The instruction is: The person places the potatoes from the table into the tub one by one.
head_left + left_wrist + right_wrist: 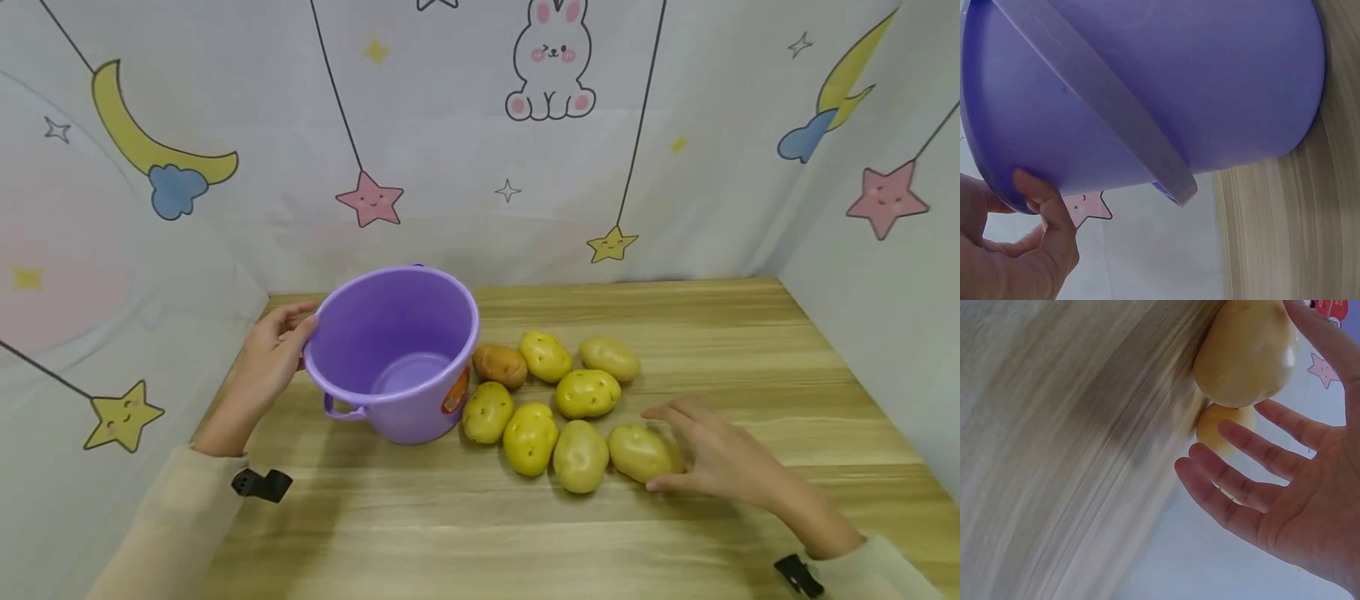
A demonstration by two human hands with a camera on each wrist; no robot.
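A purple bucket [405, 421] stands on the wooden table, its mouth facing up and its inside bare. My left hand [273, 350] pinches the bucket's rim at the left, and the left wrist view shows its fingers [1047, 206] bent at that edge. Around the rightmost potato [641, 452], a pale yellow one, my right hand [720, 454] is spread with thumb and fingers apart. In the right wrist view those fingers [1260, 450] are mostly straight beside the potato's end. Several other yellow potatoes [530, 439] and one browner potato [500, 366] lie between bucket and right hand.
The bucket's handle [1110, 106] hangs down along its outer side. A white cloth backdrop [465, 150] printed with stars, moons and a rabbit rises behind the table [465, 542] and at both sides. Black straps sit on both wrists.
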